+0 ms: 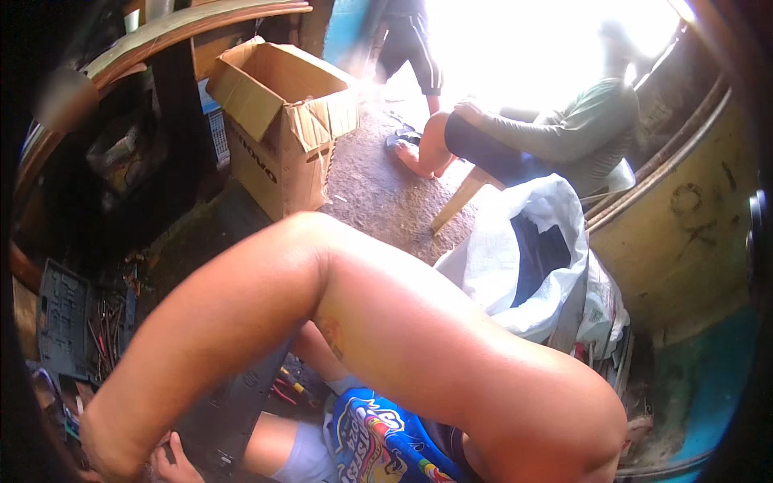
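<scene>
Presently, one hand shows at the lower edge, beside a dark panel; neither hand's grip can be determined. A red-handled tool lies near the panel.

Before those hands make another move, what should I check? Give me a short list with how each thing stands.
1. Hand at lower left wholly in view: not ok, cut off by the lower edge.
2. View unobstructed: not ok; the bent right arm crosses the picture.
3. Dark panel held firmly: cannot tell.
4. Red-handled tool in sight: ok, beside the panel.
5. Grey tool case open: ok.
6. Seated person clear: ok, sitting farther back.
</scene>
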{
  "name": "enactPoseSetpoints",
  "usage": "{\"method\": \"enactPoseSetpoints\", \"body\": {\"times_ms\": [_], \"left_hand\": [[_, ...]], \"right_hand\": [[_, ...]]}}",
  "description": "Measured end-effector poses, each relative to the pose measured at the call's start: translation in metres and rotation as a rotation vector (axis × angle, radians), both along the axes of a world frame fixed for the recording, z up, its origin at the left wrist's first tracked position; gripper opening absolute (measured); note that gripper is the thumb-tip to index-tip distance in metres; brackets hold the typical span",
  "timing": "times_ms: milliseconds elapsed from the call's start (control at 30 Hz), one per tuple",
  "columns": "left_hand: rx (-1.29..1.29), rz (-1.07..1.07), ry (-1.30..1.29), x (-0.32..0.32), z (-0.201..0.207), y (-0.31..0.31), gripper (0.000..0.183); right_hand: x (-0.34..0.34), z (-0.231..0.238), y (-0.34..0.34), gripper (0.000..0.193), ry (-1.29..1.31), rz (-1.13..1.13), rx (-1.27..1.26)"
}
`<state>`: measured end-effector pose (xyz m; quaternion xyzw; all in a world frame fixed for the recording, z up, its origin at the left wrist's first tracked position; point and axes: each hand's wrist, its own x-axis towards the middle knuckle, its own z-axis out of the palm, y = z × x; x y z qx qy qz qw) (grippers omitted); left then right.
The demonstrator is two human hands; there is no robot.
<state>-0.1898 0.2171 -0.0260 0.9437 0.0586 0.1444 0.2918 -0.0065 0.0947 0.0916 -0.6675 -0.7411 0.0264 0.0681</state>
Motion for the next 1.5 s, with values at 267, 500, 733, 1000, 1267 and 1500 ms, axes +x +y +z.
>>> {"method": "enactPoseSetpoints", "body": {"times_ms": [267,500,733,1000,1267,1500], "left_hand": [[0.054,0.149,0.116,-0.008,-0.002,0.002,0.037],[0.182,-0.068,-0.244,0.026,0.031,-0.047,0.021],[0.42,-0.241,-0.175,0.054,0.036,-0.043,0.016],[0.503,0.052,-0.174,0.077,0.078,-0.065,0.051],[0.618,-0.536,0.117,0.105,0.064,-0.226,0.128],[0.388,-0.658,0.3,0.125,0.074,-0.199,0.132]], "right_hand": [[-0.048,-0.018,-0.004,0.025,-0.023,-0.035,0.324],[0.011,0.01,-0.122,0.03,0.534,-0.334,0.638],[0.008,-0.046,-0.258,0.024,1.849,-0.797,0.927],[-0.016,-0.061,-0.361,0.04,1.881,-0.778,1.468],[-0.034,-0.057,-0.384,0.037,1.895,-0.862,1.816],[-0.095,-0.073,-0.385,0.041,1.956,-0.853,1.607]]}}
